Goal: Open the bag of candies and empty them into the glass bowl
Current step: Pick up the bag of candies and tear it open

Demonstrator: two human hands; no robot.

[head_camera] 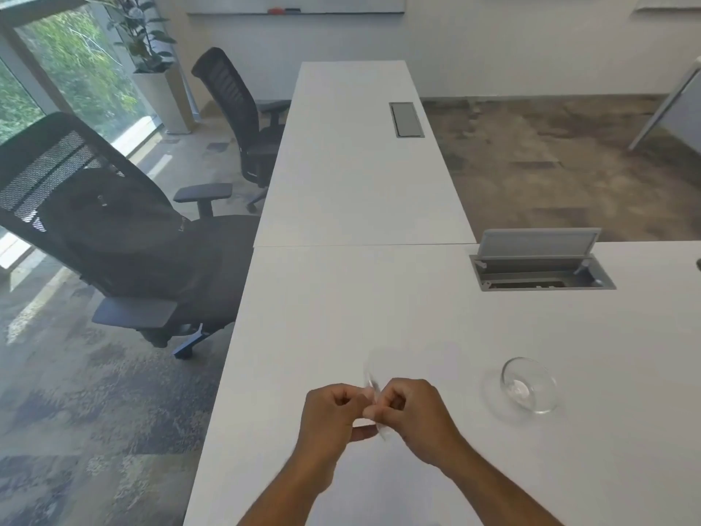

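Left hand (333, 411) and right hand (411, 410) pinch a clear bag (373, 389) between them.

There is only one view, from a camera worn on the person's head, so no overlap between views. It looks forward and steeply down along the white worktop (341, 317), with the two forearms entering from the bottom edge and the hands meeting low in the centre, close to the lens. The wide angle bends the edges. Beyond the hands the worktop runs away to a far wall; left of the hands the view takes in office chairs (125, 237) and a window, and to their right open carpeted floor.
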